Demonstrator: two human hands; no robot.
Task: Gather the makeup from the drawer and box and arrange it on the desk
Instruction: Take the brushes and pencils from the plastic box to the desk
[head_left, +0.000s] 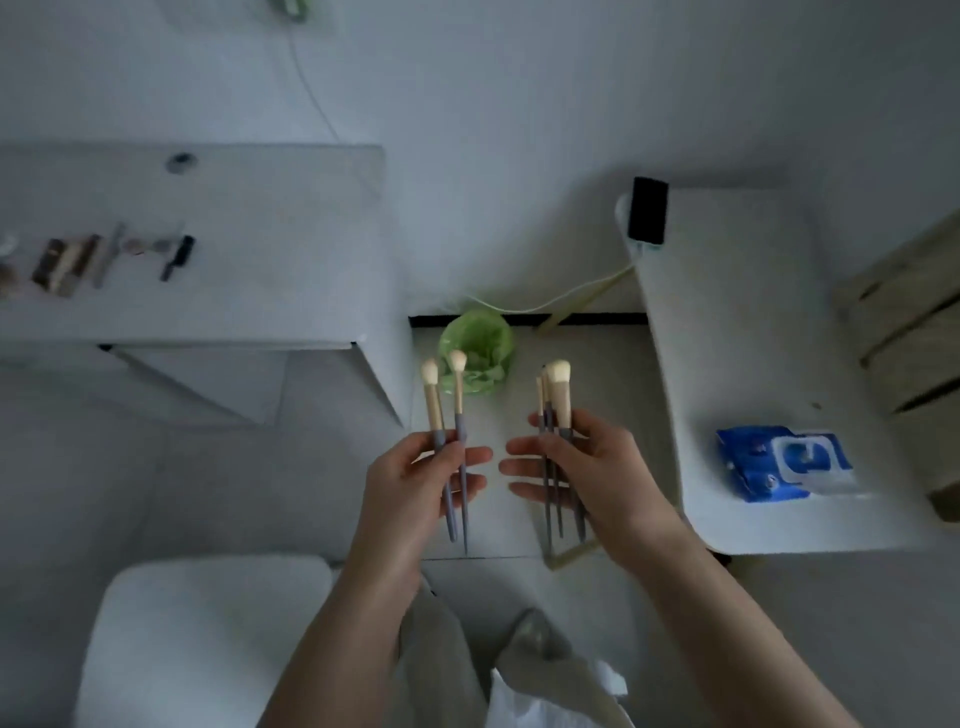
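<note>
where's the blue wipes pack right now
In the head view, the blue wipes pack lies at the right, on the near end of the white surface, right of the right hand gripping makeup brushes.

Brushes (442, 415): soft pale bristles, matt grey handles, perhaps plastic; glossy blue packet (779, 462).

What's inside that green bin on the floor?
Inside the green bin only its crumpled green lining shows. The two brushes held in the left hand cover its left edge, and the folds hide the bottom.
</note>
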